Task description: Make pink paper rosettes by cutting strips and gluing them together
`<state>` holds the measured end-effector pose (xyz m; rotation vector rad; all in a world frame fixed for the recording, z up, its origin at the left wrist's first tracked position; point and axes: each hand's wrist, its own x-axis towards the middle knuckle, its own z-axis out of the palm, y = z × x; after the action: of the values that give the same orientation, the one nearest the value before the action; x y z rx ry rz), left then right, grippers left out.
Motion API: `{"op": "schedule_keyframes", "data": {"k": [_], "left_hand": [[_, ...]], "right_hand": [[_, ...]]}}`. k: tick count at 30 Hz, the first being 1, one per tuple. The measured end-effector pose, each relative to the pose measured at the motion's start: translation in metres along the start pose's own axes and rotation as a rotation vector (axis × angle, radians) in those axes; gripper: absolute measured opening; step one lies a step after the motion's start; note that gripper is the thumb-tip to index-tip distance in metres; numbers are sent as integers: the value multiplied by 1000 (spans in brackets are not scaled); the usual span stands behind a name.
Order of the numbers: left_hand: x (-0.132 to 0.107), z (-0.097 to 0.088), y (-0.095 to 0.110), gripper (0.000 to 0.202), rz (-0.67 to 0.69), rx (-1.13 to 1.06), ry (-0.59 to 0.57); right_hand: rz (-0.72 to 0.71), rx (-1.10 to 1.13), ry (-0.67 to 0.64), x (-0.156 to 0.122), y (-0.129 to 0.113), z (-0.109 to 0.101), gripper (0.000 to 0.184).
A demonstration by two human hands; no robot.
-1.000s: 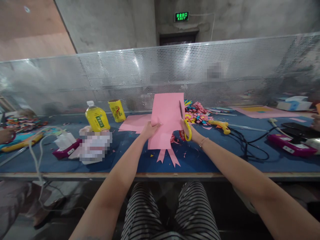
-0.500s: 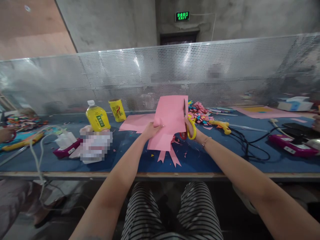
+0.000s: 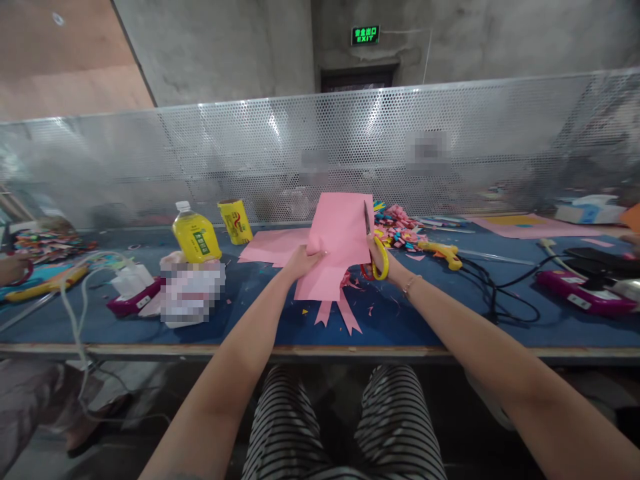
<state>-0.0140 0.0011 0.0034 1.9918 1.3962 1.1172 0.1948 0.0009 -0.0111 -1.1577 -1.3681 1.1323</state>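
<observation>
My left hand (image 3: 301, 261) pinches a pink sheet of paper (image 3: 340, 230) by its left side, thumb on top, and holds it up above the blue table. My right hand (image 3: 384, 257) is closed on a pair of scissors (image 3: 382, 259) with yellow and red handles. Their dark blade lies over the sheet near its right edge, pointing away from me. Two pink strips (image 3: 349, 319) with notched ends lie on the table below the sheet. More pink paper (image 3: 273, 245) rests flat behind my left hand. Small pink scraps sit under the raised sheet.
A heap of coloured paper pieces (image 3: 397, 223) and a yellow glue gun (image 3: 443, 253) lie to the right. A bottle of yellow liquid (image 3: 197, 233) and a yellow can (image 3: 235, 221) stand left. Purple power strips (image 3: 583, 291) lie at both sides. A co-worker's hand (image 3: 15, 269) shows far left.
The scissors and my right hand have shifted slightly left, and the blade now shows over the sheet's face. The sheet's right edge has moved a little left. My left hand keeps its hold.
</observation>
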Motion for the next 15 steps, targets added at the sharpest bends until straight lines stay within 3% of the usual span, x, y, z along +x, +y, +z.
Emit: {"op": "schedule_keyframes", "data": {"k": [3,6,15], "left_hand": [[-1,0,1,43,2,-35,0],[-2,0,2,43,-2,-76,-19],[-5,0,4,37,-1,-139,-93]], "right_hand": [[53,100,-42,1,-1,-1,52],[17,139,-97,2,-2,-3,51],[-57,90,-32,8,1,-6,54]]}}
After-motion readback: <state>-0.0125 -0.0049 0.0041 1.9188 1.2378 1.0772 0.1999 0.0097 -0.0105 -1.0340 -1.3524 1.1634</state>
